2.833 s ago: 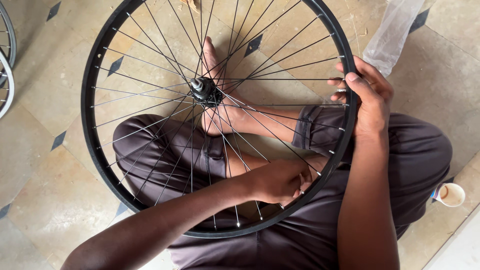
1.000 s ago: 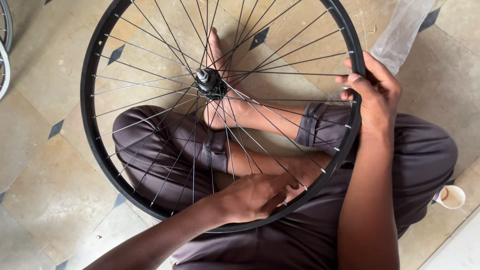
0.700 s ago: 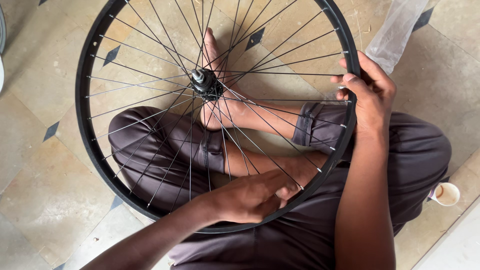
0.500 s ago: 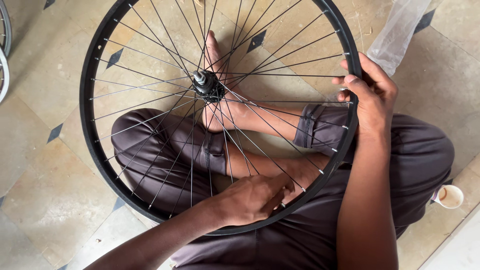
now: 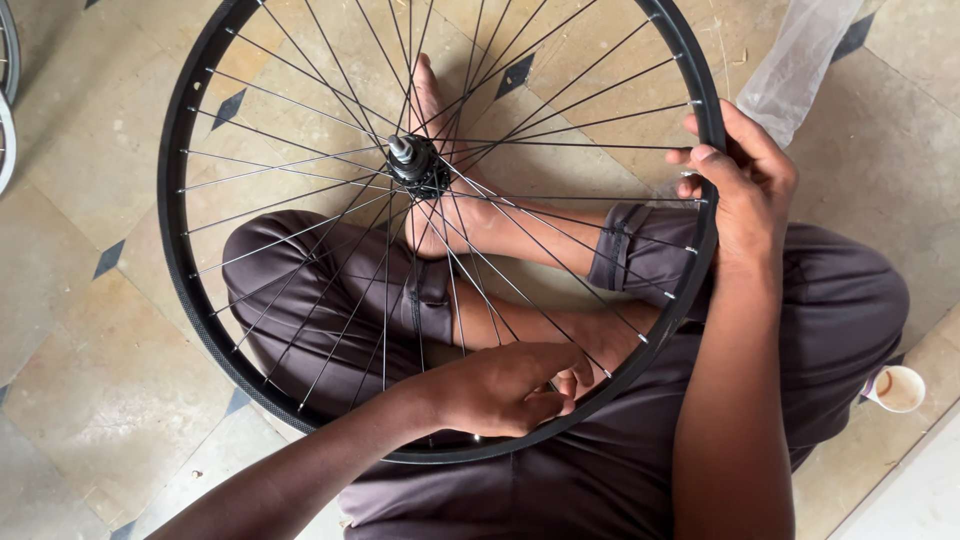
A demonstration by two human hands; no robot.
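A black bicycle wheel rim [image 5: 185, 290] with thin steel spokes and a dark centre hub [image 5: 418, 167] lies flat over my crossed legs. My right hand [image 5: 740, 185] grips the rim's right side, fingers wrapped over its edge. My left hand [image 5: 505, 388] reaches in at the near side of the rim, fingers pinched around a spoke close to where it meets the rim. My bare foot [image 5: 440, 150] shows through the spokes under the hub.
The floor is beige tile with small dark diamonds. A clear plastic bag [image 5: 800, 60] lies at the upper right. A small paper cup [image 5: 897, 388] with brown dregs stands by my right knee. Parts of other wheels [image 5: 8, 110] show at the left edge.
My left hand has shifted slightly along the near rim among the spokes. My right hand keeps its hold on the rim. The view has wobbled a little.
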